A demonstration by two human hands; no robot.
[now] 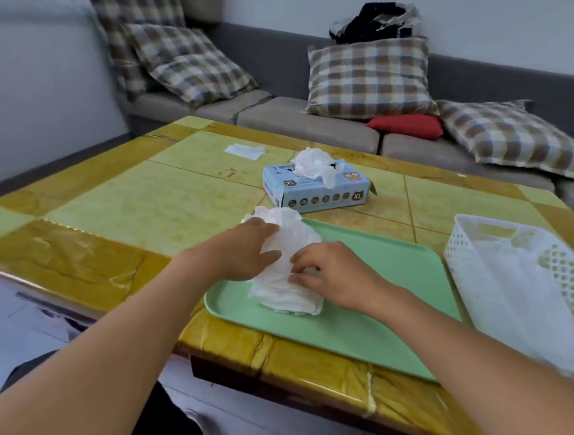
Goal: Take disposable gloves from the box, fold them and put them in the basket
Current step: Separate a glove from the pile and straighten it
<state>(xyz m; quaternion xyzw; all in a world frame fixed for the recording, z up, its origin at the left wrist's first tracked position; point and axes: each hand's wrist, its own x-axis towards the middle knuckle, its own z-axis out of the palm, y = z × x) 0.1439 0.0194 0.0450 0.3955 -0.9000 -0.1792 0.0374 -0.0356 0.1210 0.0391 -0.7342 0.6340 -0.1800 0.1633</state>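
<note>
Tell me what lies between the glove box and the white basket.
In the head view, only bare tabletop lies between the glove box and the white basket; the green tray's far corner sits just nearer.

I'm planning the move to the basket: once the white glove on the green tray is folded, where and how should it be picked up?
Probably by the near, flattened end of the glove, pinched from the right, the side facing the white basket. That end lies in flat layers on the green tray, while the far end is crumpled and puffed over the tray's rim under the left hand. The right hand already pinches its middle.
</note>
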